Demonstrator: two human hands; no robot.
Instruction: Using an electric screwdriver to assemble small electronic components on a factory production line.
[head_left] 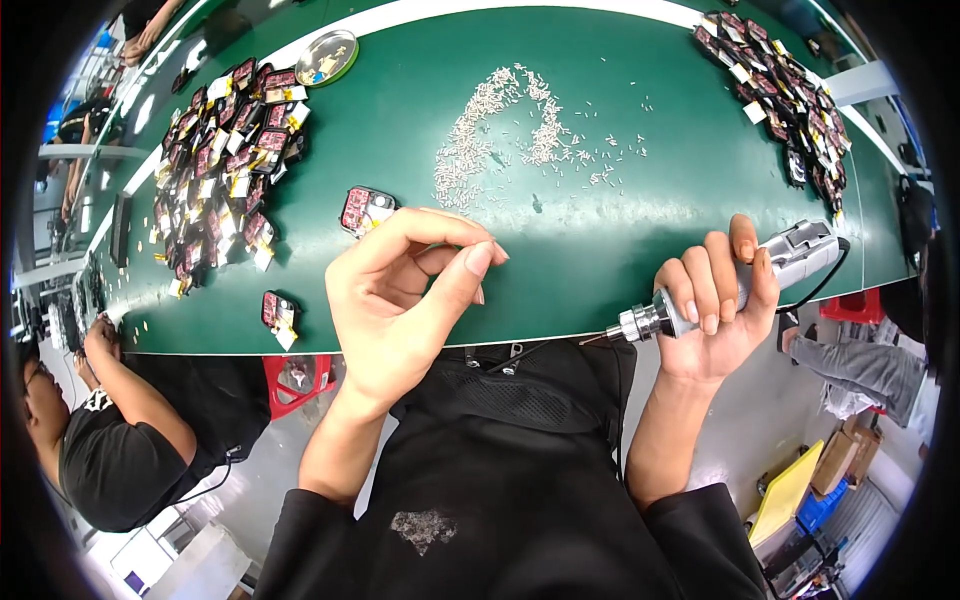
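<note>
My left hand (395,305) hovers over the table's near edge, thumb and fingertips pinched together; whatever they hold, if anything, is too small to make out. A grey electric screwdriver (800,255) lies in my right hand (712,310), fingers wrapped round its body and its bit pointing left. Just beyond my left hand is a small black device with a red circuit board (366,209), partly covered by the fingers. Another such device (280,318), with a whitish tab, sits near the front edge. Many tiny pale screws (470,135) are scattered at the table's middle.
On the green table (600,250), a heap of similar devices (225,165) stands at left and another heap (780,95) at far right. A round dish (328,60) with small yellowish pieces is at the back left. A co-worker's arm (150,400) reaches in at left. A cable (825,285) trails from the screwdriver.
</note>
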